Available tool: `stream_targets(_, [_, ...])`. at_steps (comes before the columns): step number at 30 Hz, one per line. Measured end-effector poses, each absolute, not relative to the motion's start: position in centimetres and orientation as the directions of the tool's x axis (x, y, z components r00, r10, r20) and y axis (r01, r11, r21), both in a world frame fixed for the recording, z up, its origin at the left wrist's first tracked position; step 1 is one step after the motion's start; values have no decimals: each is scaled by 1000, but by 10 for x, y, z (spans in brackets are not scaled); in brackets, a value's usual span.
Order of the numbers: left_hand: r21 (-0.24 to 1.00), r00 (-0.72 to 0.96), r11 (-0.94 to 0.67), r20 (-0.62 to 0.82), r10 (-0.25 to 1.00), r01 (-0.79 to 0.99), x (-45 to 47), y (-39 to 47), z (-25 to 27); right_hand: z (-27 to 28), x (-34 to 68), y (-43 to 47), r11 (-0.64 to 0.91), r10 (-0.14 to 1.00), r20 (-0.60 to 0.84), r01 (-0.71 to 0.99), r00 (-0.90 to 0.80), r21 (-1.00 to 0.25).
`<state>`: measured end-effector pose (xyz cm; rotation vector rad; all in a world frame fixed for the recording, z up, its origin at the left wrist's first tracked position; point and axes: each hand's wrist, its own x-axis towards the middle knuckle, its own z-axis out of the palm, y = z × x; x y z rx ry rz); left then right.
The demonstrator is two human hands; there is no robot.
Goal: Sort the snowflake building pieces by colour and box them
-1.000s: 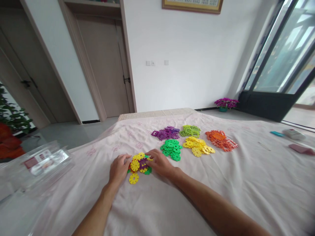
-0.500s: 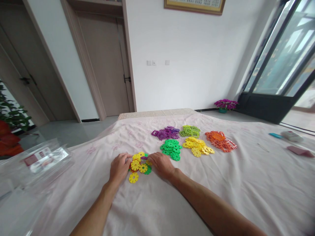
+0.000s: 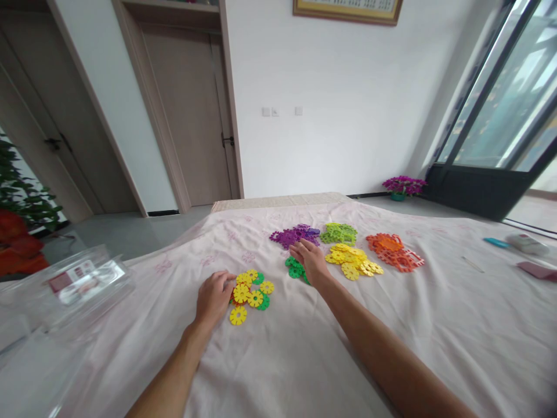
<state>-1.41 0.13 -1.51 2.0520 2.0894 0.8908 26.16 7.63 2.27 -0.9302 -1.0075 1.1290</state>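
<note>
My left hand [image 3: 214, 297] rests at the left edge of a small mixed heap of flower-shaped plastic discs, fingers loosely bent and thumb apart, gripping nothing visible. Yellow discs [image 3: 241, 294] lie on top of that heap, green discs [image 3: 263, 301] show at its right side, and a bit of orange is underneath. My right hand [image 3: 311, 262] reaches over the green pile [image 3: 295, 268], partly covering it. Its curled fingertips are at the front edge of the purple pile [image 3: 285, 237]; whatever they pinch, if anything, is hidden.
Behind and right lie light-green [image 3: 339, 233], yellow [image 3: 348, 255] and orange [image 3: 394, 251] piles. Clear plastic packaging [image 3: 82, 284] sits at the left. A blue item [image 3: 496, 242] and a pink item [image 3: 537, 270] lie far right on the pale cloth [image 3: 278, 360].
My right hand has left the mixed heap, where it pinched a purple piece, and moved up and right to the purple pile. That piece no longer shows in the heap. My left hand stays put.
</note>
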Motion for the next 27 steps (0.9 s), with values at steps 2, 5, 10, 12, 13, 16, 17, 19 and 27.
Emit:
stream_targets(2, [449, -98, -66, 331, 938, 891, -14, 1, -15, 19, 264, 77, 194, 972, 150, -257, 180, -947])
stream_targets(5, [442, -96, -66, 335, 937, 895, -14, 1, -16, 8, 261, 70, 141, 984, 122, -145, 131, -979])
stream_targets(10, [450, -90, -76, 334, 938, 890, -15, 2, -17, -4, 239, 42, 309, 949, 272, 295, -160, -904])
stream_targets(12, [450, -86, -80, 336, 938, 890, -16, 2, -17, -4, 231, 30, 451, 890, 351, 440, -293, -777])
stream_targets(13, [447, -86, -80, 337, 937, 891, -16, 2, -17, -3, 229, 24, 516, 854, 377, 480, -359, -710])
stream_targets(16, [438, -86, -77, 341, 936, 896, -15, 2, -16, 2, 226, 14, 644, 764, 406, 553, -502, -529])
stream_targets(17, [437, -85, -77, 341, 936, 896, -15, 2, -16, 3, 227, 13, 665, 746, 401, 576, -531, -475])
stream_targets(19, [435, -81, -81, 342, 936, 897, -15, 2, -15, 5, 230, 13, 681, 732, 374, 624, -569, -383])
stream_targets(27, [441, -81, -86, 347, 934, 893, -14, 1, -15, 2, 231, 18, 662, 742, 323, 719, -588, -213])
